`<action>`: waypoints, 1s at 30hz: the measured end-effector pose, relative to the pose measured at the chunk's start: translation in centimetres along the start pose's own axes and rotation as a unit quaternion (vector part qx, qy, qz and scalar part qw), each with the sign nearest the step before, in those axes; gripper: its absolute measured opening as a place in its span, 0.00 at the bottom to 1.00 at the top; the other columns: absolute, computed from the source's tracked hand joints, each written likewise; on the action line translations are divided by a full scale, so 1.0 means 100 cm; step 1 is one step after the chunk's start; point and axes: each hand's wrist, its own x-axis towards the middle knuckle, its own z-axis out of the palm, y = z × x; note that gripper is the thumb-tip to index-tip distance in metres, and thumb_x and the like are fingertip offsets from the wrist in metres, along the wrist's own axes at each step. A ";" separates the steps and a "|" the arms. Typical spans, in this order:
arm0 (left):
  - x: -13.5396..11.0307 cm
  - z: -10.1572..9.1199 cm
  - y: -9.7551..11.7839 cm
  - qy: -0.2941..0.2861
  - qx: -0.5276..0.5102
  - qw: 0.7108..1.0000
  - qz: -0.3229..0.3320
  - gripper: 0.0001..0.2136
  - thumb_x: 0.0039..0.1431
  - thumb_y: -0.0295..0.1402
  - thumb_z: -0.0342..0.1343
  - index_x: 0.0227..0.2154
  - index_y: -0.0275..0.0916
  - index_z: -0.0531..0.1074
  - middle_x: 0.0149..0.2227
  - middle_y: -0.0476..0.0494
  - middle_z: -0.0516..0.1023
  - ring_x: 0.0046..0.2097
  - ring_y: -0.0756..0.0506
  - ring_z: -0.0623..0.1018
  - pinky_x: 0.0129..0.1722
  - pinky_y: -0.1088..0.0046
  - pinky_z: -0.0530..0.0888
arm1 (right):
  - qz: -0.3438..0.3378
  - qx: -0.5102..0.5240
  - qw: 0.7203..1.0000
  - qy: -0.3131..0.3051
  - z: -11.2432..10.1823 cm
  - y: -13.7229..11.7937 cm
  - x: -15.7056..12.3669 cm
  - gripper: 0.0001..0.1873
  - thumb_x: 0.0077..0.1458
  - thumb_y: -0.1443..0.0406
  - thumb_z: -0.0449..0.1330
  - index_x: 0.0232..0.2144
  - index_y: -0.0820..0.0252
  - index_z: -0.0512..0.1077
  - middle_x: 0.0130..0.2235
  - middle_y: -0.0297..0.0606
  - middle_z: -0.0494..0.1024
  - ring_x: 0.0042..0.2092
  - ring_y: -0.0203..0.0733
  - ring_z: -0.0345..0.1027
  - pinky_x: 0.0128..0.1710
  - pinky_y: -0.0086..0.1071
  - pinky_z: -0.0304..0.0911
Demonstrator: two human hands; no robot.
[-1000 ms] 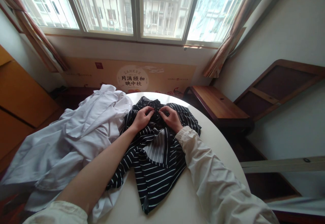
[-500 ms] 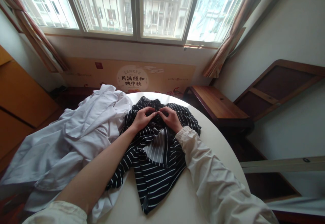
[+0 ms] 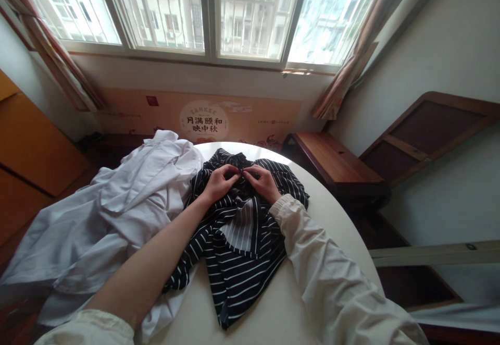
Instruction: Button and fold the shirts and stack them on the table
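Note:
A black shirt with thin white stripes (image 3: 238,261) lies spread on a round white table (image 3: 281,308). My left hand (image 3: 219,182) and my right hand (image 3: 263,182) meet at its far end, near the collar. Both have curled fingers pinching the striped cloth between thumb and fingertips, almost touching each other. My left forearm is bare; my right arm wears a cream sleeve. What exactly sits under the fingertips is too small to tell.
A crumpled white garment (image 3: 117,209) covers the table's left side and hangs over the edge. Behind the table a printed cardboard panel (image 3: 203,118) leans under the window. A wooden bench (image 3: 336,162) and a leaning wooden frame (image 3: 433,131) stand at right.
The hands stay at the collar; the fingers shift slightly, closing together and then working at the same spot. The shirt has hardly moved.

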 end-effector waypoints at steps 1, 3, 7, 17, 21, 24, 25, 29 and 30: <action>0.000 0.000 0.001 0.001 0.001 1.000 0.002 0.08 0.62 0.37 0.63 0.41 0.40 0.80 0.43 0.42 0.84 0.46 0.41 0.83 0.52 0.62 0.78 | 0.006 0.008 1.000 -0.001 0.000 0.000 0.000 0.16 0.63 0.51 0.64 0.39 0.56 0.83 0.38 0.41 0.83 0.42 0.47 0.77 0.48 0.41 0.71; -0.001 0.000 0.002 0.003 0.005 1.000 0.004 0.08 0.62 0.36 0.62 0.41 0.40 0.79 0.43 0.43 0.84 0.46 0.42 0.82 0.51 0.62 0.78 | 0.018 0.026 0.999 -0.006 0.000 0.001 0.001 0.16 0.62 0.50 0.65 0.38 0.56 0.83 0.39 0.41 0.84 0.42 0.47 0.78 0.48 0.42 0.71; -0.002 0.000 0.006 0.005 0.022 1.000 0.019 0.07 0.63 0.36 0.62 0.41 0.40 0.79 0.43 0.44 0.84 0.45 0.43 0.82 0.51 0.64 0.77 | 0.032 0.042 0.999 -0.011 0.000 0.002 0.001 0.16 0.62 0.50 0.65 0.37 0.56 0.83 0.39 0.40 0.85 0.42 0.48 0.79 0.48 0.42 0.72; -0.003 -0.001 0.009 0.011 0.032 0.999 0.012 0.07 0.63 0.36 0.61 0.41 0.41 0.79 0.43 0.44 0.84 0.46 0.42 0.82 0.51 0.64 0.77 | 0.036 0.037 0.999 -0.015 0.000 0.004 -0.001 0.13 0.60 0.55 0.66 0.40 0.55 0.83 0.41 0.40 0.86 0.45 0.49 0.81 0.51 0.44 0.73; -0.003 0.000 0.007 0.013 0.029 0.999 0.010 0.07 0.62 0.36 0.62 0.41 0.41 0.79 0.43 0.44 0.84 0.46 0.42 0.82 0.51 0.63 0.77 | 0.017 0.001 1.000 -0.008 -0.001 0.003 -0.001 0.12 0.60 0.55 0.66 0.40 0.55 0.83 0.40 0.40 0.86 0.42 0.48 0.79 0.48 0.42 0.73; -0.003 -0.001 0.007 0.016 0.026 0.999 0.008 0.08 0.62 0.36 0.63 0.41 0.41 0.79 0.43 0.43 0.84 0.46 0.42 0.82 0.51 0.63 0.77 | -0.002 -0.020 1.000 0.002 -0.001 0.001 -0.001 0.11 0.61 0.57 0.65 0.39 0.55 0.83 0.39 0.39 0.85 0.40 0.46 0.78 0.46 0.41 0.73; -0.003 -0.001 0.007 0.016 0.025 1.000 0.007 0.08 0.62 0.37 0.63 0.41 0.41 0.80 0.43 0.43 0.85 0.46 0.41 0.82 0.51 0.62 0.77 | -0.008 -0.025 1.000 0.004 -0.001 0.001 -0.002 0.10 0.61 0.57 0.65 0.39 0.55 0.83 0.38 0.39 0.85 0.40 0.46 0.78 0.45 0.41 0.72; -0.002 -0.001 0.006 0.015 0.017 1.000 -0.006 0.12 0.60 0.43 0.66 0.41 0.41 0.81 0.43 0.43 0.85 0.45 0.41 0.83 0.51 0.62 0.78 | -0.029 -0.042 0.999 0.013 0.000 0.001 -0.002 0.09 0.61 0.58 0.65 0.38 0.54 0.83 0.37 0.39 0.84 0.39 0.46 0.76 0.45 0.41 0.72; -0.002 0.000 0.005 0.017 0.016 1.000 -0.010 0.13 0.60 0.43 0.66 0.40 0.41 0.81 0.43 0.43 0.85 0.45 0.41 0.83 0.51 0.61 0.79 | -0.031 -0.045 0.998 0.014 0.001 0.001 -0.002 0.08 0.61 0.58 0.65 0.37 0.54 0.83 0.37 0.39 0.84 0.39 0.46 0.76 0.45 0.41 0.72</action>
